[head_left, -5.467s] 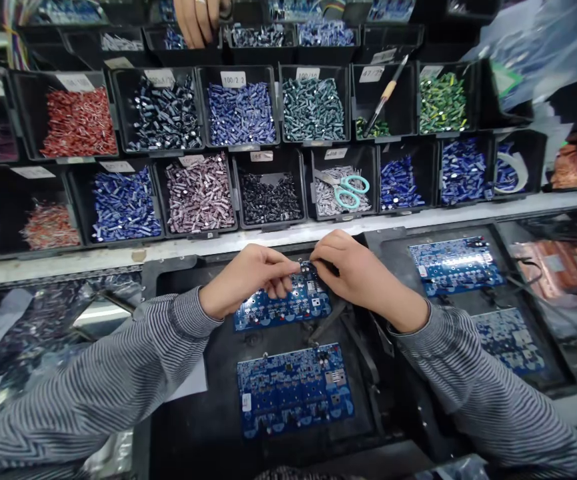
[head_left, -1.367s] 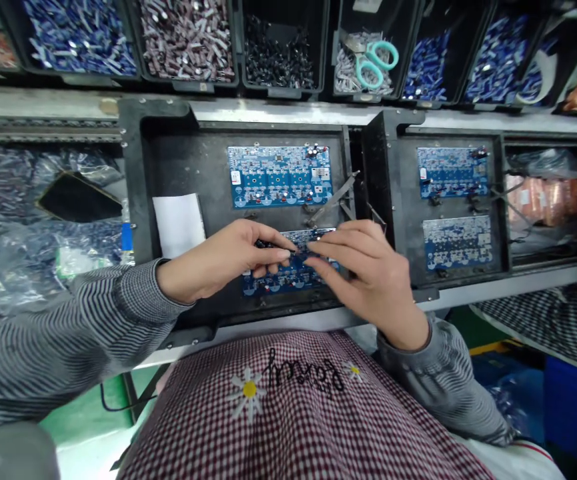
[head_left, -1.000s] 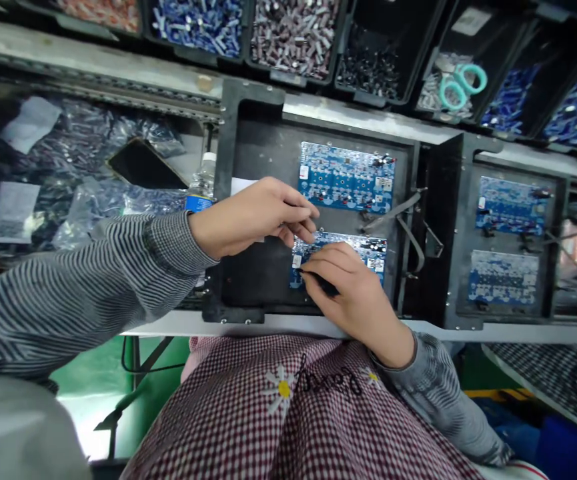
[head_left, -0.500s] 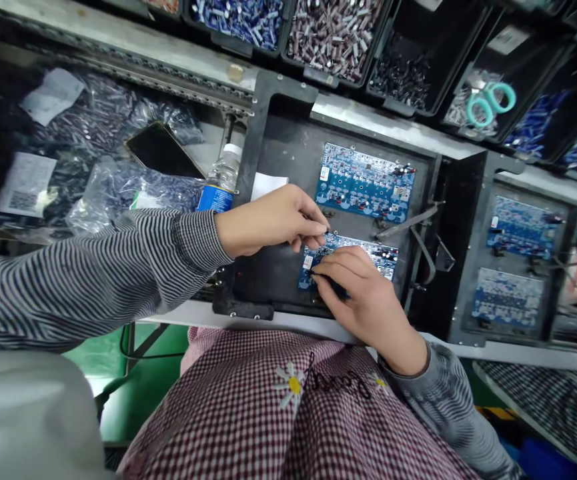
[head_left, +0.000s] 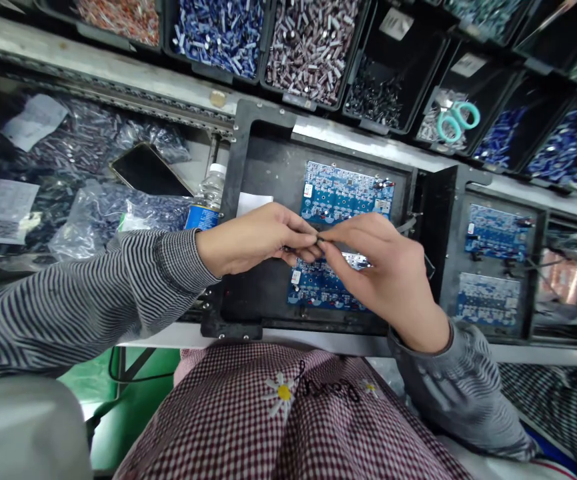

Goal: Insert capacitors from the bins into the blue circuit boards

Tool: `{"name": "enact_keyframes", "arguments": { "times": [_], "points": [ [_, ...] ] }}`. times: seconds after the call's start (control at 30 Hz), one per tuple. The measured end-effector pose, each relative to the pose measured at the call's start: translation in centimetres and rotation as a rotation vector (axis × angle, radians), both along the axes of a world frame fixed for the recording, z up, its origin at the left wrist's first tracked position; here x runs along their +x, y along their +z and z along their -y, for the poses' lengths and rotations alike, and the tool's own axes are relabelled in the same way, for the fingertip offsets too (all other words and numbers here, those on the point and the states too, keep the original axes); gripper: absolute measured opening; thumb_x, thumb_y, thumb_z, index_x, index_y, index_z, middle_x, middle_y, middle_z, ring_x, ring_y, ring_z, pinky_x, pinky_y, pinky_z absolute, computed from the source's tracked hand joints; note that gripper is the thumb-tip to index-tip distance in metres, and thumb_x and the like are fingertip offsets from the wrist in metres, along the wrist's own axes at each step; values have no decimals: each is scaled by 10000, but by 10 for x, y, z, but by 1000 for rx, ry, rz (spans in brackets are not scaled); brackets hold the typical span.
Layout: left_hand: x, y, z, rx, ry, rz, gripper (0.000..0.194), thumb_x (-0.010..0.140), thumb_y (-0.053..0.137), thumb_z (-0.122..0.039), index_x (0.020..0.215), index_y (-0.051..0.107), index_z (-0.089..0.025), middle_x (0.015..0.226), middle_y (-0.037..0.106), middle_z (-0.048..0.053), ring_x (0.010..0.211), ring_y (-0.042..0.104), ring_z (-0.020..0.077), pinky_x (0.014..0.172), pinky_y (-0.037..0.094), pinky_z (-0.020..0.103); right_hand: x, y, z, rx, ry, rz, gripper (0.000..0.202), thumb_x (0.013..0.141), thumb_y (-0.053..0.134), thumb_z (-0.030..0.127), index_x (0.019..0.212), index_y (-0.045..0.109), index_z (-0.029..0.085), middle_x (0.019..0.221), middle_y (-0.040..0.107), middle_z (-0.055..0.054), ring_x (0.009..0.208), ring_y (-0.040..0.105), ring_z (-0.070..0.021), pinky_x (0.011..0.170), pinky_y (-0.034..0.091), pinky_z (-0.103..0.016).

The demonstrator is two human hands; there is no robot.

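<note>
My left hand [head_left: 273, 235] is closed in a pinch above the lower blue circuit board [head_left: 313, 293]. Thumb and index finger of my right hand [head_left: 385, 267] meet its fingertips, also pinched. A small dark component [head_left: 320, 239] shows where the fingertips come together; its exact kind is too small to make out. Part of the lower board is covered by the hands. Behind them, an upper blue circuit board [head_left: 345, 190] lies in the same black frame tray [head_left: 273, 157], its near right corner hidden by my right hand.
Bins of small parts line the back, including blue capacitors [head_left: 221, 33] and dark pieces [head_left: 375, 93]. Scissors [head_left: 455, 121] rest in one bin. A bottle [head_left: 205, 200], a phone [head_left: 151, 170] and bagged parts [head_left: 103, 220] lie left. A second tray [head_left: 448, 267] with two boards stands right.
My right hand has lifted from the left part of the lower board and come up to my left fingertips. The whole view has shifted slightly.
</note>
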State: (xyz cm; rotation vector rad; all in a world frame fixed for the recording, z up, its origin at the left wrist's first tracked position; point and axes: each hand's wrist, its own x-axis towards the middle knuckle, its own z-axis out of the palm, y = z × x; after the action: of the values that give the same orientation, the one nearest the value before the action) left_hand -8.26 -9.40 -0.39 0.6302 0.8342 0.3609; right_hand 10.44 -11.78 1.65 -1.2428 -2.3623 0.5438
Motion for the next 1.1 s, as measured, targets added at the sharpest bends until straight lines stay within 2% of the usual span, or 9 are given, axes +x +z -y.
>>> {"name": "enact_keyframes", "arguments": {
  "times": [0.1,0.17,0.33,0.47,0.63,0.8,0.93,1.0,1.1],
  "points": [
    [2,1,-3,-110,98,55,191,834,518,-31,861,706,-53,838,690,111,814,659,140,814,505,273,-4,-10,-32,-5,-12,42,134,825,550,158,855,674,196,814,696,-48,805,634,-202,749,507,-360],
    [2,0,-3,-145,93,46,160,844,538,-61,868,695,-40,865,693,129,840,671,165,845,512,308,-7,-19,-49,-27,6,46,144,804,548,141,842,680,184,807,700,-48,808,641,-204,750,507,-352],
    [0,-5,1,-129,16,27,202,853,630,-252,835,662,-54,883,675,113,822,661,163,700,506,258,-7,-32,-64,-84,51,22,170,795,544,117,866,686,178,851,713,-47,836,644,-194,785,511,-343],
    [-1,-3,1,-24,42,-16,206,820,664,-247,696,622,-88,615,511,-19,537,450,47,474,290,174,-6,-31,-64,-77,83,45,173,804,540,125,853,687,200,833,704,-35,831,641,-197,789,514,-361],
    [-2,0,-3,-38,124,-12,105,805,665,-166,750,636,-82,701,530,4,582,431,49,536,312,186,-4,-36,-66,-57,116,17,190,844,529,146,856,706,213,861,694,-35,858,628,-189,801,506,-354],
    [-3,0,-8,-161,230,-3,92,837,621,-154,797,659,-81,706,520,21,591,446,55,495,287,174,-3,-19,-55,-39,108,-80,144,854,568,225,914,699,225,891,684,-32,867,623,-179,811,508,-360],
    [6,10,-22,-228,148,30,95,839,621,-149,787,655,-78,708,507,21,558,408,44,473,264,171,11,0,-51,-45,96,-90,112,845,577,233,868,686,223,850,685,-30,843,615,-177,790,508,-355],
    [12,21,-43,-103,98,-54,72,845,613,-131,848,667,-83,728,526,26,581,422,50,503,293,175,30,1,-57,-27,-9,-107,128,842,561,201,873,683,225,851,693,-25,841,621,-171,795,506,-348],
    [16,39,-103,355,223,-302,127,863,564,-77,948,658,-66,784,549,26,656,444,63,569,322,185,68,-10,-71,26,-224,-83,141,792,583,165,871,687,218,836,701,-29,827,635,-181,776,505,-352]
  ]
}}
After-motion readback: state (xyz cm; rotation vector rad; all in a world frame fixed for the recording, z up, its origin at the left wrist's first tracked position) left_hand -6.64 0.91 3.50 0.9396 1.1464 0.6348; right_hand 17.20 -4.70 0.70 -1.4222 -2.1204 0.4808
